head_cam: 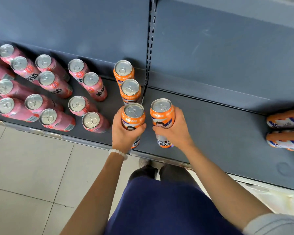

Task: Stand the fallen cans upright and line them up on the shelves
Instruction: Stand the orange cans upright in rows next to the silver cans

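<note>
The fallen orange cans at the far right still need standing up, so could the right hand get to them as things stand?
Probably yes, once freed: the right hand grips an upright orange can, and bare shelf lies between it and the fallen orange cans.

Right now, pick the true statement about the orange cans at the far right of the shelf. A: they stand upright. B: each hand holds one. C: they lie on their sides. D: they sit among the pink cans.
C: the two orange cans at the far right lie on their sides on the shelf, untouched.
</note>
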